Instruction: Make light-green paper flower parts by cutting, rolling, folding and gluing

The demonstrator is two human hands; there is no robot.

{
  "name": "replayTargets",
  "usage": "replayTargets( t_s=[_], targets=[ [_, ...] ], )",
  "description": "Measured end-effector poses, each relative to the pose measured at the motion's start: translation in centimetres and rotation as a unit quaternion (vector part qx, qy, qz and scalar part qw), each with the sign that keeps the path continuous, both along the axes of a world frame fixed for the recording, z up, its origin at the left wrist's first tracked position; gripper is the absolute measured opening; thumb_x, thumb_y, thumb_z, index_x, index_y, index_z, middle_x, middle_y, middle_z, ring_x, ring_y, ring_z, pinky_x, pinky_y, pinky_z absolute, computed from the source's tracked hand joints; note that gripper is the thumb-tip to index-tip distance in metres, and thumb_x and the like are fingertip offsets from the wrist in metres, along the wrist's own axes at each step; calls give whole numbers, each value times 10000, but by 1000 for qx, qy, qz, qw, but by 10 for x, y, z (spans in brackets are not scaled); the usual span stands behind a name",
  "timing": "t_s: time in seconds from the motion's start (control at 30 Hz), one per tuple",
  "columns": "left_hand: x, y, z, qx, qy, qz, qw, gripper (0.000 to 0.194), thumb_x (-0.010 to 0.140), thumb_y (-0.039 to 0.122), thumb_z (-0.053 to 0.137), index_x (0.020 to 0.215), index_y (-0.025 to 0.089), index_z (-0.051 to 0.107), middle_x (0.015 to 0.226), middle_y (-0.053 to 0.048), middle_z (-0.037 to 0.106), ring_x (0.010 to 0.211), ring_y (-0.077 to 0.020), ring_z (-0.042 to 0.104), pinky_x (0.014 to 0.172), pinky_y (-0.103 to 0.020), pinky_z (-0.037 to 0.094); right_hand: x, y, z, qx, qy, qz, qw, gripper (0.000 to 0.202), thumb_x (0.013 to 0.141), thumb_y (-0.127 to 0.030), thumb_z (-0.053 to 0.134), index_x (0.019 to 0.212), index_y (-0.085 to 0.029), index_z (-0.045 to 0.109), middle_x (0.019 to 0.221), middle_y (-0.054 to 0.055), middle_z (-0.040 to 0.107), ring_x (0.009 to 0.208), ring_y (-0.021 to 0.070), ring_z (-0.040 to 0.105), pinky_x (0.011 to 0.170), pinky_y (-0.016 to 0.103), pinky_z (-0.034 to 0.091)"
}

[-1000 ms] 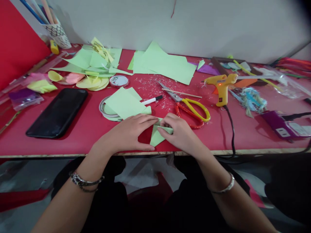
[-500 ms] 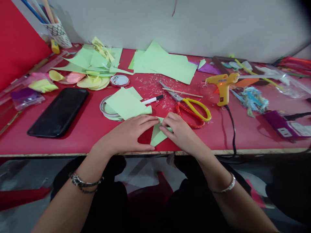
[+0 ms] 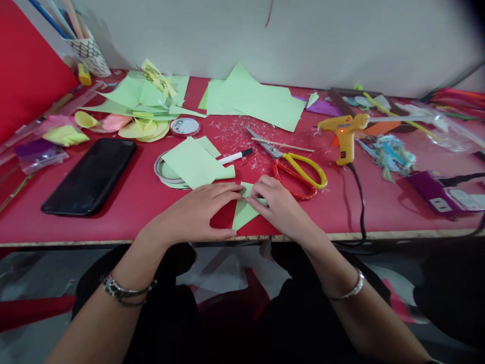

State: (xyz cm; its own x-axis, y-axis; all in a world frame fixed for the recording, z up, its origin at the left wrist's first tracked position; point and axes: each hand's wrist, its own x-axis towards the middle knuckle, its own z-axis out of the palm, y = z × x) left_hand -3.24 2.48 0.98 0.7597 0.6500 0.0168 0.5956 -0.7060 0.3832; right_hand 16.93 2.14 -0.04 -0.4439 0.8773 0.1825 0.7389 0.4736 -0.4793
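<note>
A small piece of light green paper (image 3: 243,216) lies near the table's front edge between my hands. My right hand (image 3: 279,206) is closed, its thumb and bent fingers pinching the paper's upper right part, where the edge looks curled over. My left hand (image 3: 197,210) rests at the paper's left side with its fingers stretched out and the thumb apart. Its fingertips touch the upper left edge of the paper, and its thumb tip lies by the lower corner. Just beyond my left hand, more green sheets (image 3: 193,163) lie over a roll of tape (image 3: 161,169).
Scissors (image 3: 299,174) with red and yellow handles and a thin stick (image 3: 282,145) lie beyond my right hand. A yellow glue gun (image 3: 346,139) with a lit red light stands to the right, its cord hanging over the edge. A black phone (image 3: 91,177) lies left; a marker (image 3: 237,155) sits mid-table.
My left hand's fingertips have shifted slightly left and away from my right hand, showing a little more of the paper. The whole view has also drifted slightly. My right hand keeps its pinch.
</note>
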Motion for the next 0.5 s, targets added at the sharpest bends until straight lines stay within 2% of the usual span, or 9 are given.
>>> replayTargets(
  t_s=[0.17, 0.3, 0.4, 0.5],
  targets=[
    [-1, 0, 0, 10, 20, -3, 1000, 644, 763, 550, 476, 1308, 229, 359, 1417, -35, 318, 1279, -221, 303, 1038, -368, 271, 1, 0, -1, 0, 10, -6, 1000, 179, 821, -190, 482, 652, -170, 425, 713, 9, 404, 675, 131, 423, 646, 253, 346],
    [-2, 0, 0, 16, 25, -8, 1000, 650, 776, 559, 452, 1331, 246, 329, 1423, -27, 308, 1275, -220, 313, 1044, -371, 265, 1, -5, 1, 19, 0, -6, 1000, 128, 782, -277, 514, 735, -174, 454, 778, 31, 441, 733, 160, 444, 683, 282, 374],
    [-2, 0, 0, 20, 21, -5, 1000, 664, 766, 573, 457, 1331, 246, 333, 1418, -31, 318, 1265, -223, 331, 1042, -372, 275, -2, -13, 6, 23, -28, 2, 999, 327, 729, -420, 558, 932, -172, 490, 909, 67, 482, 855, 214, 452, 760, 343, 385],
    [-2, 0, 0, 17, 20, 1, 1000, 685, 753, 592, 458, 1326, 232, 348, 1407, -49, 337, 1260, -237, 339, 1042, -387, 278, -6, -20, 9, 34, -63, -7, 997, 571, 679, -523, 570, 1114, -174, 450, 1046, 89, 482, 953, 257, 431, 833, 402, 368]
  ],
)
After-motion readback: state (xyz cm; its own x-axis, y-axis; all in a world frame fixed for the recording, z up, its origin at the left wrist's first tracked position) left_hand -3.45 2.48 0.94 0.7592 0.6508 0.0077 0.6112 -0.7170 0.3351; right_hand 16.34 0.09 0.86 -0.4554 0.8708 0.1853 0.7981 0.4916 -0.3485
